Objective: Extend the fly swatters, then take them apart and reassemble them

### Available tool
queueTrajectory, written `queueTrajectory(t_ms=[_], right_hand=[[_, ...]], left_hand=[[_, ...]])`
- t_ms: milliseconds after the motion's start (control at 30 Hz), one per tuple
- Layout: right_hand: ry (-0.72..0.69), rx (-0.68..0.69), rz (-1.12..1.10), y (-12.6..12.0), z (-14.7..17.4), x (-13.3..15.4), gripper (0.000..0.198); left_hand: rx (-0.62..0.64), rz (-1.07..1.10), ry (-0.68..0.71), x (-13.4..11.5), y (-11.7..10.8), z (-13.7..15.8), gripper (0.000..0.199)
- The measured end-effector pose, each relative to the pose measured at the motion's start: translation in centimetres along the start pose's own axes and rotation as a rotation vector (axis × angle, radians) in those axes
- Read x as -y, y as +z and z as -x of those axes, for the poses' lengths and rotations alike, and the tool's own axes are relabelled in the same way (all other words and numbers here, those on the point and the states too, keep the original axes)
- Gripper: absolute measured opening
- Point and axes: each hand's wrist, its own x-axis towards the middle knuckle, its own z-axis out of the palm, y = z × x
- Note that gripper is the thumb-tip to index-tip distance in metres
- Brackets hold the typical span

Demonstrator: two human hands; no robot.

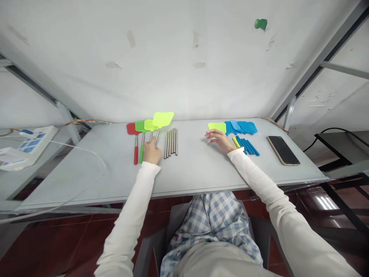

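My left hand [152,152] is closed around the handle of a yellow fly swatter [163,119], whose head tilts up from the table; the grip part is hidden under the hand. Just left of it lie a red fly swatter [135,154], a green fly swatter [141,153] and another yellow fly swatter [150,125]. Several metal rods [171,142] lie in a row to the right of that hand. My right hand [220,140] hovers with fingers stretched out, holding nothing, near a loose yellow-green swatter head [217,126]. Blue swatter heads [246,127] overlap beside it.
A yellow handle [236,141] and several blue handles [250,147] lie at the right, with a phone [283,150] further over. The grey table [190,169] meets a white wall. A power strip [30,146] and white cable [99,157] are at the left.
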Motion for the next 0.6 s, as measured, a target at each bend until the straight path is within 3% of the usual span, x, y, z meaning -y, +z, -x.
queueTrajectory(t_ms=[100,167,333,467,600], right_hand=[[-0.022,-0.002,0.088,-0.1,0.1,0.3,0.024],[-0.072,0.001,0.257,-0.3,0.2,0.6,0.021],[-0.226,-0.181,1.134,-1.3,1.8,1.3,0.022],[-0.069,-0.350,1.601,-2.3,4.4,1.8,0.028],[0.078,-0.398,1.721,-2.8,6.2,1.7,0.029]], left_hand=[[0.058,-0.129,-0.106,-0.4,1.6,-0.4,0.061],[0.080,-0.197,-0.150,-1.0,2.4,-0.5,0.061],[0.004,-0.278,-0.089,-2.6,3.3,-0.3,0.061],[0.026,-0.294,0.141,-3.7,3.9,0.9,0.045],[0.170,-0.344,0.278,-4.8,5.1,2.5,0.030]])
